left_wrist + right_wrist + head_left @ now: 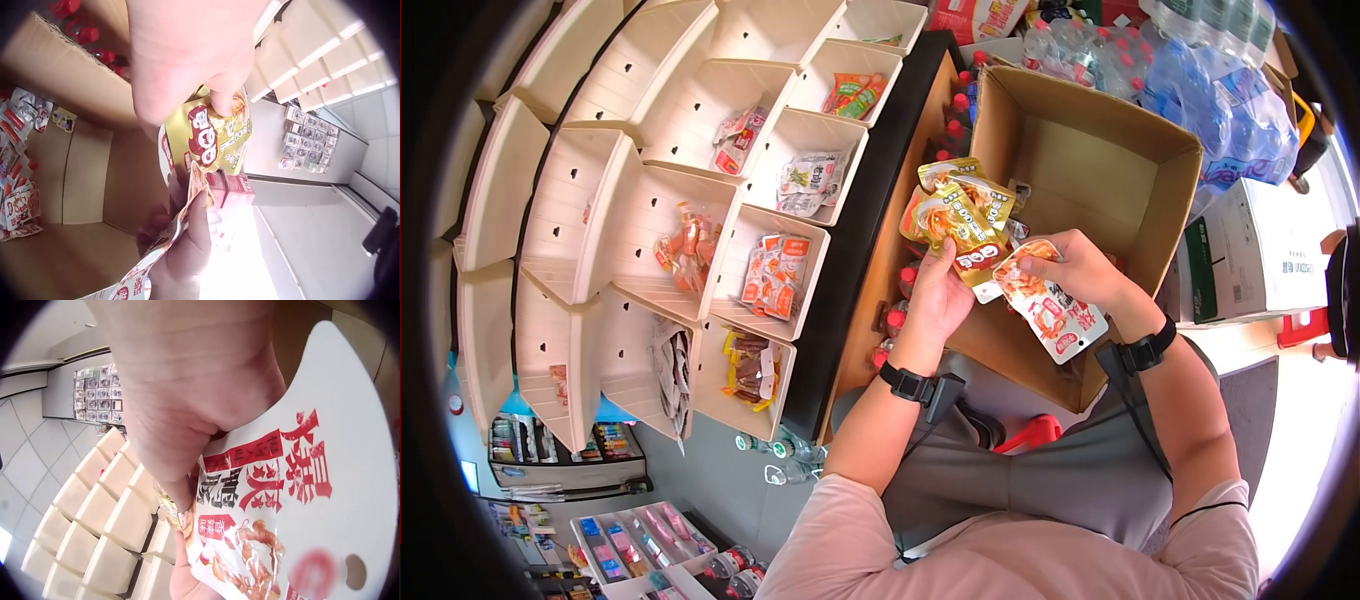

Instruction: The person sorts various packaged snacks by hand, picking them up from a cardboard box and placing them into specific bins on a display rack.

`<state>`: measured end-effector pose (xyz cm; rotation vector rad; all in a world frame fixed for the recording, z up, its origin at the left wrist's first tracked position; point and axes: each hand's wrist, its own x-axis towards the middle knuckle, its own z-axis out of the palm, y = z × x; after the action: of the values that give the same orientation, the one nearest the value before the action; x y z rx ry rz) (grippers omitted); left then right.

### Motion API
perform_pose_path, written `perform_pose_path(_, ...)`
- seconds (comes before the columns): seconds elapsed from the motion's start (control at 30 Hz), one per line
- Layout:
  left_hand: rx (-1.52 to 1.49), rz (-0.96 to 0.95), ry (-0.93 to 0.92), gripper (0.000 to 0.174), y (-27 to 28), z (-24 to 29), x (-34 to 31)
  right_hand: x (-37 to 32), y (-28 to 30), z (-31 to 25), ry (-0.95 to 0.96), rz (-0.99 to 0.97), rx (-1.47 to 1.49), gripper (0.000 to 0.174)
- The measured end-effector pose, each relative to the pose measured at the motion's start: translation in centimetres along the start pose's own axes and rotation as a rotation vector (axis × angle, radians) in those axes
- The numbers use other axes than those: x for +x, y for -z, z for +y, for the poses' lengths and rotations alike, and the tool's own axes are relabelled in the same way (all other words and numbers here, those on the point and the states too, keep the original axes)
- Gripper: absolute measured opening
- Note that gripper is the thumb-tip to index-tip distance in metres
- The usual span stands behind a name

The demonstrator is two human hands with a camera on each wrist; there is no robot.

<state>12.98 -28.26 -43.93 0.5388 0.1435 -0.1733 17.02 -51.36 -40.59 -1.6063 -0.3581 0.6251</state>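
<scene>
Left hand (943, 298) grips gold packets (962, 226); right hand (1092, 272) pinches a white packet (1055, 318).
In the head view, the gold packets fan out beyond the left fingers, the left thumb on top; the white packet extends from under the right thumb toward the person, over the open cardboard box (1148, 215), with beige bins (650, 198) to the left of the left fingers. In the left wrist view, a left fingertip rests on a gold packet's face, the right thumb and fingers clasp the white packet just below, and loose packets (22, 206) lie in the box, well apart from both hands' fingers. In the right wrist view, the white packet spreads beside the right hand, a gold packet near its fingers.
</scene>
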Motion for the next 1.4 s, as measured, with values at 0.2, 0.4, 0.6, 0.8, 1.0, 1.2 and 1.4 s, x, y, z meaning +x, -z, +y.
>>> perform_pose_path(0.2, -0.24, -0.155, -0.001, 0.045, 0.3, 0.5, 0.0, -0.2, 0.2, 0.0, -0.006, 0.065, 0.013, 0.029)
perform_pose_path(0.4, -0.286, -0.262, 0.031, 0.039, 0.7, 1.1, -0.3, -0.5, 0.4, -1.1, -0.023, 0.197, 0.12, 0.025)
perform_pose_path(0.6, -0.281, -0.094, 0.007, 0.045, -0.6, 1.1, -0.6, -0.1, 1.1, -0.5, 0.103, 0.427, 0.101, 0.023)
perform_pose_path(0.8, 0.07, 0.055, -0.091, 0.045, 1.4, 1.5, -0.5, 0.9, 2.9, 1.2, 0.207, 0.591, -0.176, 0.023)
perform_pose_path(1.0, 0.195, 0.159, -0.199, 0.04, -1.0, 7.1, 0.3, 0.9, 3.0, 0.7, 0.21, 0.636, -0.162, 0.026)
perform_pose_path(1.2, 0.417, 0.179, -0.321, 0.039, -8.4, 15.9, 7.9, 0.5, 3.4, -0.2, 0.191, 0.659, -0.166, 0.026)
perform_pose_path(1.4, 0.386, 0.129, -0.538, 0.058, -12.5, 28.9, 21.2, 0.5, 3.4, -1.0, 0.19, 0.644, -0.2, 0.022)
